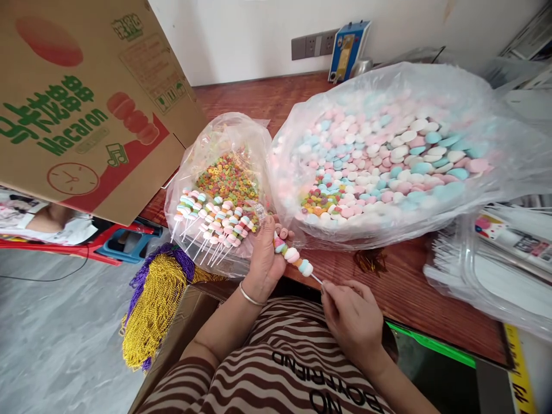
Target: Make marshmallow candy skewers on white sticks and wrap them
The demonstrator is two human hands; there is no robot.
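Note:
A candy skewer with pink, white, blue and small coloured pieces slants between my two hands. My left hand has its fingers curled round the upper end of the skewer. Crinkled clear plastic shows by its thumb; I cannot tell whether the hand holds that too. Between thumb and fingers, my right hand pinches the bare lower end of the white stick. Finished-looking candy skewers lie in a pile left of my left hand, on a clear bag of small ring-shaped candies.
A large clear bag of pastel candy discs spreads over the wooden table. White sticks in plastic lie right. A cardboard box stands left, a blue device at the wall. Gold bead strings hang below.

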